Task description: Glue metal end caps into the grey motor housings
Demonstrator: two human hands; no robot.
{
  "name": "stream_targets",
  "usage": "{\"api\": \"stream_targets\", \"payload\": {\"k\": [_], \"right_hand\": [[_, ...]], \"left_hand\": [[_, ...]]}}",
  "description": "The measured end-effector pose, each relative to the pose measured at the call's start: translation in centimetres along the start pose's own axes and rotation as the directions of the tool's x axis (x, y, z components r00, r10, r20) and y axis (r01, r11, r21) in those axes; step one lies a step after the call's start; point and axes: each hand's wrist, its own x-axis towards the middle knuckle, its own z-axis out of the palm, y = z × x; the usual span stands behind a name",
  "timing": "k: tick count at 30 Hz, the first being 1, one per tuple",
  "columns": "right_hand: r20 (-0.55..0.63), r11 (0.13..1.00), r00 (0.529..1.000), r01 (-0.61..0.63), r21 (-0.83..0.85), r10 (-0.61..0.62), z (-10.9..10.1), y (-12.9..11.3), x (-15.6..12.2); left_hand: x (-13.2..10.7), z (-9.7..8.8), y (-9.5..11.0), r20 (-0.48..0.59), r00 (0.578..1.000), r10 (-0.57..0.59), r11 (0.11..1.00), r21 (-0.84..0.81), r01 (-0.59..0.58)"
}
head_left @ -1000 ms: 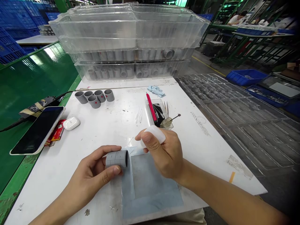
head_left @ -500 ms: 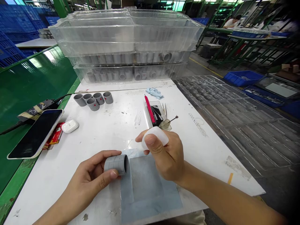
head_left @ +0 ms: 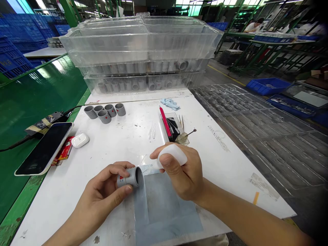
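A short grey hollow cylinder [head_left: 131, 178] lies on its side between the thumb and fingers of my left hand [head_left: 102, 191]. Its open end points right, and a small red mark shows near my fingertips. My right hand [head_left: 183, 172] is closed around a smooth white rounded object [head_left: 173, 155], whose exact kind I cannot make out. The thumb presses on its near face. Below both hands a blue-grey sheet [head_left: 169, 208] is spread on the white table [head_left: 123, 143]. The cylinder and the white object are apart.
Several grey cylinders [head_left: 104, 117] stand at the back left. Close by are a phone [head_left: 44, 148] and a white case [head_left: 80, 140]. A red pen [head_left: 165, 121], tweezers [head_left: 181, 121] and a blue cloth [head_left: 170, 104] lie beyond my right hand. Clear trays [head_left: 146, 44] are stacked behind.
The grey cylinder has turned in my left fingers: lines faced me before, now the red mark shows. My right hand keeps its hold on the white object. The whole view has shifted slightly.
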Motion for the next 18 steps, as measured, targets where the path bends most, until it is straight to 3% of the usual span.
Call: {"api": "stream_targets", "payload": {"k": [18], "right_hand": [[0.007,0.997,0.999,-0.045,-0.064,0.046,0.21,0.23,-0.17]], "left_hand": [[-0.1,-0.1,-0.07,0.035,0.999,-0.009,1.0,-0.002,0.009]]}}
